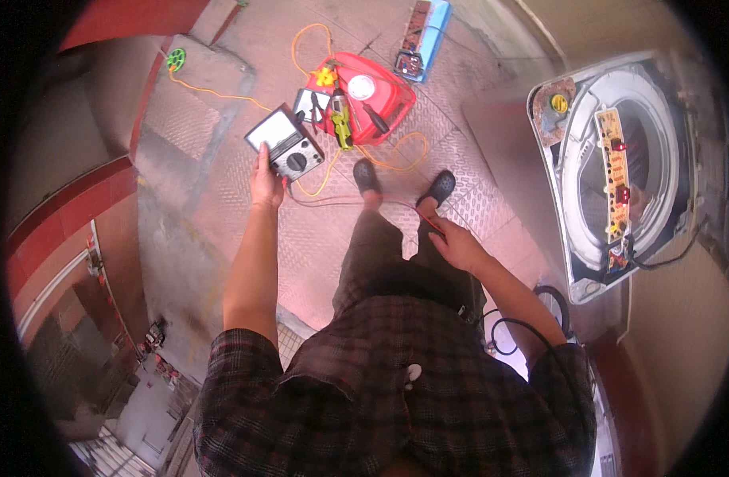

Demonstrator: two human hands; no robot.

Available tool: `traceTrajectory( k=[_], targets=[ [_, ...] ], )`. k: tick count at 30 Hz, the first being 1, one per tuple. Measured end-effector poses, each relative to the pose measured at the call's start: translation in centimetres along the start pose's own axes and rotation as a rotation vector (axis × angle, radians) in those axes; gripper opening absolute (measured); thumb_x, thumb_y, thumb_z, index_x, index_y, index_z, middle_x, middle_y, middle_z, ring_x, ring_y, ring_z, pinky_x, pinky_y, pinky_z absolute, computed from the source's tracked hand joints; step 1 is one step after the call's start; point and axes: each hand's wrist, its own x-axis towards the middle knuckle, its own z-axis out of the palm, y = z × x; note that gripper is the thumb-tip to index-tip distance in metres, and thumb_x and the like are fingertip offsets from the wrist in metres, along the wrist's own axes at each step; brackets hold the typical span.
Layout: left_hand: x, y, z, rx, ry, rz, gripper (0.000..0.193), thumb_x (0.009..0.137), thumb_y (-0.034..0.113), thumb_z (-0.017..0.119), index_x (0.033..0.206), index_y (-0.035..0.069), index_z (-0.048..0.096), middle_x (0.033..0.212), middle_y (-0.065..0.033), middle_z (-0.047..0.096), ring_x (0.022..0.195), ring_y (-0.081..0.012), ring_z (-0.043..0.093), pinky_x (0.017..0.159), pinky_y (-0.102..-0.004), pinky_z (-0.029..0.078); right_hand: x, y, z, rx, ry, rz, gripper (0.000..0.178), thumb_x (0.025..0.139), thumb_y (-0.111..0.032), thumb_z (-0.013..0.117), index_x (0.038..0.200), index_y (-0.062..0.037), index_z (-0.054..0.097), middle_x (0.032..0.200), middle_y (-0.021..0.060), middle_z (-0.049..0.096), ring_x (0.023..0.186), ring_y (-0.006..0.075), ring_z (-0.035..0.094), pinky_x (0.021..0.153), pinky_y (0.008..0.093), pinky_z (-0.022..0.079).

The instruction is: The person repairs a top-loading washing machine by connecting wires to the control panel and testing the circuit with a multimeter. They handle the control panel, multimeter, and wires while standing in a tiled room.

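Note:
My left hand (266, 181) grips an analog multimeter (296, 159) by its near left edge, out in front of me. The meter has a white dial face and a round black selector knob. Thin red and dark test leads (356, 200) run from it across to my right hand (461, 245). My right hand's fingers are closed round the lead ends, near my right knee; the probe tips are hard to make out. To the right, a washing machine (575, 270) carries a long yellowish circuit board (616, 179) lying across its round opening, with small red lights lit on it.
On the tiled floor ahead, a red plastic stool or tray (400, 99) bears pliers, a screwdriver (375, 119) and a green-handled tool (342, 131). A yellow cord (221, 95) loops around it. Beyond lies a blue case (437, 36). A black hose (551, 298) curves beside my right arm.

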Motion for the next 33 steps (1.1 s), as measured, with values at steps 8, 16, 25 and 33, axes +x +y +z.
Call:
traceTrajectory(
  k=[8,16,25,33],
  targets=[
    [-4.3,-5.9,7.8,0.079,-0.295,-0.384,0.077,0.099,0.065,0.053,0.147,0.006,0.047,0.135,-0.0132,0.062,0.118,-0.0266,0.065,0.099,-0.0424,0.053,1.4,-5.6,0.3,0.196,0.184,0.063,0.045,0.098,-0.024,0.062,0.135,-0.0009,0.054,0.11,0.0236,0.065,0.098,0.0388,0.066,0.087,0.0448,0.052],
    [-7.8,-15.6,11.7,-0.026,-0.463,-0.915,0.056,0.093,0.058,0.068,0.128,0.014,0.064,0.12,-0.0088,0.071,0.104,-0.0236,0.07,0.091,-0.0465,0.055,-6.4,-14.4,-6.5,0.058,-0.134,0.098,0.035,0.102,-0.026,0.057,0.13,-0.005,0.06,0.111,0.0231,0.069,0.1,0.0405,0.068,0.088,0.0443,0.054],
    [-1.3,-22.5,11.7,0.159,-0.522,-0.877,0.041,0.094,0.043,0.072,0.123,0.014,0.065,0.111,-0.0056,0.072,0.099,-0.0249,0.069,0.08,-0.0456,0.059,-14.9,-17.0,-14.7,0.281,-0.038,-0.109,0.025,0.102,-0.015,0.052,0.123,-0.0068,0.063,0.106,0.0189,0.069,0.098,0.039,0.067,0.086,0.0454,0.053],
    [-13.0,-18.7,22.6,0.958,-0.916,-0.764,0.051,0.096,0.038,0.072,0.137,0.014,0.054,0.124,-0.0059,0.068,0.11,-0.0235,0.067,0.083,-0.0475,0.06,-19.9,-1.6,-2.7,0.659,0.314,0.36,0.038,0.104,-0.038,0.054,0.116,-0.0036,0.067,0.105,0.0102,0.069,0.092,0.019,0.064,0.081,0.0332,0.051]
  ],
)
